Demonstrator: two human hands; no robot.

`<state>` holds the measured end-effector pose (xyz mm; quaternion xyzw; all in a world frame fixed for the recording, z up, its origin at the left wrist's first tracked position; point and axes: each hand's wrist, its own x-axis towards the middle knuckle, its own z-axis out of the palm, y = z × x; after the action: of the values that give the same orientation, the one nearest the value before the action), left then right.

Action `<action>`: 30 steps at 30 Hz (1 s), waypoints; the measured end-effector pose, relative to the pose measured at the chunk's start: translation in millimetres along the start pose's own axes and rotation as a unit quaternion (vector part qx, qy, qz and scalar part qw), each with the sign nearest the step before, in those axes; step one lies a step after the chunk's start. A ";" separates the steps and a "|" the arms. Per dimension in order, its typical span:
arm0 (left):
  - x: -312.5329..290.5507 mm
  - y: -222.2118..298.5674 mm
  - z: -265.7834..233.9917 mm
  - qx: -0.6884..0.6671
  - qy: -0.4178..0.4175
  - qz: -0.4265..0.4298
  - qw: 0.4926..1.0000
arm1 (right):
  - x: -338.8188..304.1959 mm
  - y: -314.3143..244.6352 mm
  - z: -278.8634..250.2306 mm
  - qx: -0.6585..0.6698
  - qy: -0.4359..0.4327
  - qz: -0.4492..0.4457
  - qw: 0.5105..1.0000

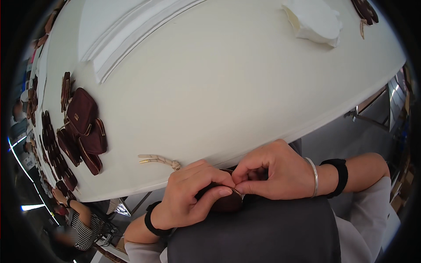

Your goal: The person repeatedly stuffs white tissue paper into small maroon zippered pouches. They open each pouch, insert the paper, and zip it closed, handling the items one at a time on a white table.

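Note:
A small dark maroon zip pouch (229,204) is held over my lap, just off the table's near edge. My left hand (193,193) is closed on it, thumb and forefinger pinching the side along the brass-toned zip. Right against those fingertips, my right hand (277,173) pinches at the zip edge. The exact spot under its fingertips is hidden. A beige knotted cord (160,159) lies on the table and runs behind my left hand; whether it is fixed to the pouch cannot be seen.
On the white table (210,96), several maroon pouches (82,111) lie piled at the left, with more stacked beyond. White folded sheets (131,35) lie far left, and a crumpled white piece (313,22) far right. Another person in a striped top (90,225) is at lower left.

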<state>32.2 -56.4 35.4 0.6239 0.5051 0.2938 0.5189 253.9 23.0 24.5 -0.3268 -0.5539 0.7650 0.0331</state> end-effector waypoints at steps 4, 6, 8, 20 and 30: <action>-0.5 1.8 2.5 0.012 0.020 0.011 1.000 | 2.7 -0.1 -6.1 0.042 -0.096 0.041 0.994; -0.1 0.7 3.7 0.031 0.035 0.029 0.998 | 0.6 -0.6 -7.8 0.093 -0.092 0.052 0.990; -3.7 1.8 9.9 0.002 0.070 -0.027 0.997 | 0.9 -4.8 -7.8 0.087 -0.082 0.061 0.991; 11.9 18.3 -29.7 0.209 0.082 0.081 0.971 | 13.5 -8.8 6.3 0.175 0.002 -0.014 0.984; 42.2 -10.9 -48.3 0.279 0.099 0.072 0.952 | 44.8 7.5 -6.1 -0.206 0.133 -0.260 0.934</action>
<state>-1.0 -0.5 32.3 0.7462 0.5697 0.2381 0.2489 224.4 43.7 -3.9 -0.2695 -0.7554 0.5485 0.2364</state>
